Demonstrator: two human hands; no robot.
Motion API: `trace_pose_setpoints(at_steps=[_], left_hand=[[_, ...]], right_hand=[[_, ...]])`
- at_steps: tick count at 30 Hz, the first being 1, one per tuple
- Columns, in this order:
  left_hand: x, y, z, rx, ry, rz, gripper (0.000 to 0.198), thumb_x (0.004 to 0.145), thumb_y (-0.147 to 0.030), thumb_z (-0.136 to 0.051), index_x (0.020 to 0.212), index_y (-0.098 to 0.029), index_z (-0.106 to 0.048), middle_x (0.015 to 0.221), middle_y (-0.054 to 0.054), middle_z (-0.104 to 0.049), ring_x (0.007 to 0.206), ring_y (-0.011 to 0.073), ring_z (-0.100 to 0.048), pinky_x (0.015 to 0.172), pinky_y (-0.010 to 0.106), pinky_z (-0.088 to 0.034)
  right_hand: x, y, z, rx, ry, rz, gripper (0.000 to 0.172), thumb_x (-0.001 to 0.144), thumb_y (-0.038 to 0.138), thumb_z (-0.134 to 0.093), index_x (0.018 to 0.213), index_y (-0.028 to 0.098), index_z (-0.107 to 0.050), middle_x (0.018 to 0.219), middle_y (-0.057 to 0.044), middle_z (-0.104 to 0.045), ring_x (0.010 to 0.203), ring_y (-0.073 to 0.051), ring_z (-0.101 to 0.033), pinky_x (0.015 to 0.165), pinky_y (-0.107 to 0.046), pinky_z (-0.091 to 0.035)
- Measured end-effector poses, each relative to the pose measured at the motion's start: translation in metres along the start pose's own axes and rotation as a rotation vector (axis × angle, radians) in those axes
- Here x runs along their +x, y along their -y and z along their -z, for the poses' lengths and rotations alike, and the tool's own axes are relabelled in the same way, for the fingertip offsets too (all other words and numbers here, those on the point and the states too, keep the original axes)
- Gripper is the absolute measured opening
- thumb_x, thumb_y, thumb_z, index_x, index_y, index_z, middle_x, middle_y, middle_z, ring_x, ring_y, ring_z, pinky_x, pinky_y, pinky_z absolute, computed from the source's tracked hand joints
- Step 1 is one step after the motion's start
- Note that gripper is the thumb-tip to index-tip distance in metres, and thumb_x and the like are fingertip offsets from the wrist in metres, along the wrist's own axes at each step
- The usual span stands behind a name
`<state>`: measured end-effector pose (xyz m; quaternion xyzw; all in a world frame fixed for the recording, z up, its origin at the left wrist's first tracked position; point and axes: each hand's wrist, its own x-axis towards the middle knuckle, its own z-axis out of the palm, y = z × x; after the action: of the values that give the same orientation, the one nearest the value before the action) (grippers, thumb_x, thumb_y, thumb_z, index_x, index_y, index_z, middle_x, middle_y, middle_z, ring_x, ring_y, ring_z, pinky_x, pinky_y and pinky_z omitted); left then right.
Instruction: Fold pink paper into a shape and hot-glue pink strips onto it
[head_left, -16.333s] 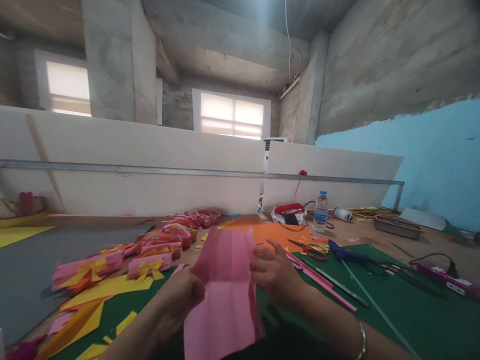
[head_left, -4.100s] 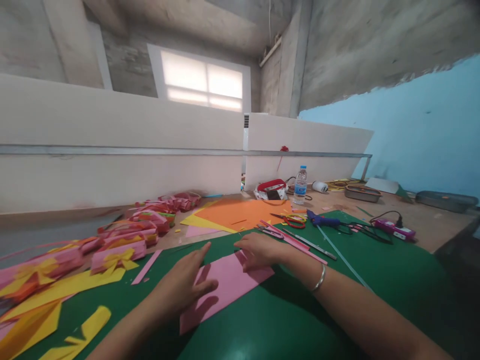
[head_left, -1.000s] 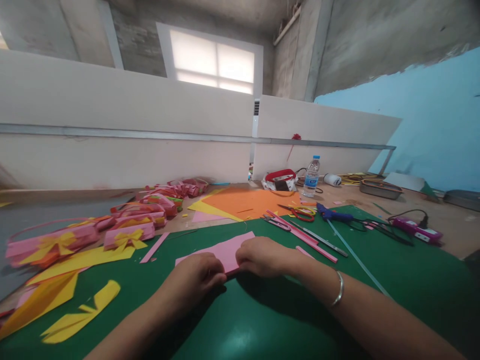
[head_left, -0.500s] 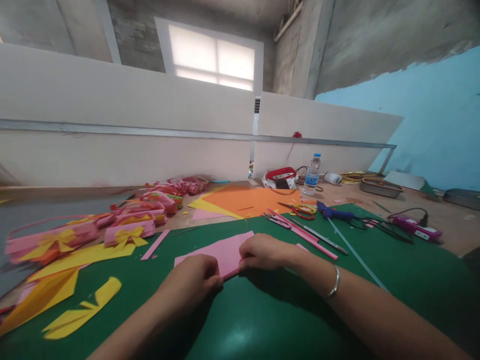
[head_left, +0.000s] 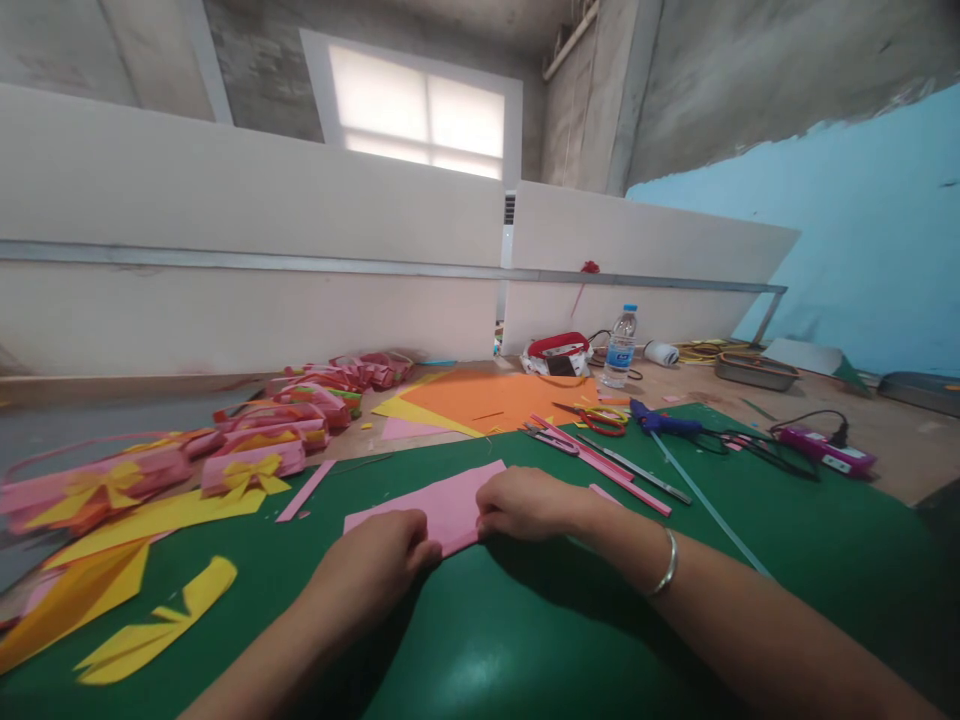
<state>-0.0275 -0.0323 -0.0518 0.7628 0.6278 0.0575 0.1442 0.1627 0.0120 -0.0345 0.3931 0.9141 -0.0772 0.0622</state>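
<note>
A pink sheet of paper (head_left: pixel 442 502) lies on the green mat (head_left: pixel 480 640) in front of me, its near edge looking folded. My left hand (head_left: pixel 394 550) pinches that edge at its left, thumb toward the middle. On the right side, my right hand (head_left: pixel 521 503) grips the same near edge with curled fingers; a silver bangle is on that wrist. Both hands' fingertips are partly hidden. Left of the sheet lies a narrow pink strip (head_left: pixel 306 491). Beyond my right hand are pink strips (head_left: pixel 600 462), a silver pen-like tool (head_left: pixel 637 468) and a small cutter (head_left: pixel 551 440).
Pink paper bags with yellow bows (head_left: pixel 255 465) line the left. A yellow cut-out (head_left: pixel 161 630) lies near me. Farther back are orange sheets (head_left: pixel 495 398), scissors (head_left: pixel 600 418), a blue glue gun (head_left: pixel 664 422), a water bottle (head_left: pixel 620 348) and a purple power strip (head_left: pixel 825 450).
My left thumb has shifted slightly left along the paper's near edge. My right hand keeps its grip. The whole view has drifted a little.
</note>
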Motion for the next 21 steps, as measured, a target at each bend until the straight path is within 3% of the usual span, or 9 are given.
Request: trace_pose_setpoints(at_steps=[13,21], left_hand=[[-0.002,-0.002,0.002,0.074,0.004,0.0,0.023,0.078,-0.037,-0.042,0.067,-0.021,-0.055,0.079,0.009,-0.068,0.072,0.0236,-0.06,0.055,0.029,-0.032],[-0.002,-0.005,0.006,0.062,0.006,0.023,0.023,0.078,-0.038,-0.043,0.064,-0.021,-0.053,0.073,0.005,-0.067,0.067,0.0209,-0.059,0.052,0.027,-0.029]], right_hand=[[0.0,0.007,0.004,-0.068,0.03,-0.024,0.029,0.083,0.037,-0.048,0.096,0.017,-0.066,0.098,-0.011,-0.067,0.084,-0.023,-0.062,0.054,-0.025,-0.038],[-0.007,-0.028,0.014,-0.007,0.12,-0.087,0.025,0.074,0.035,-0.063,0.088,0.015,-0.068,0.088,-0.007,-0.069,0.076,-0.018,-0.061,0.05,-0.021,-0.033]])
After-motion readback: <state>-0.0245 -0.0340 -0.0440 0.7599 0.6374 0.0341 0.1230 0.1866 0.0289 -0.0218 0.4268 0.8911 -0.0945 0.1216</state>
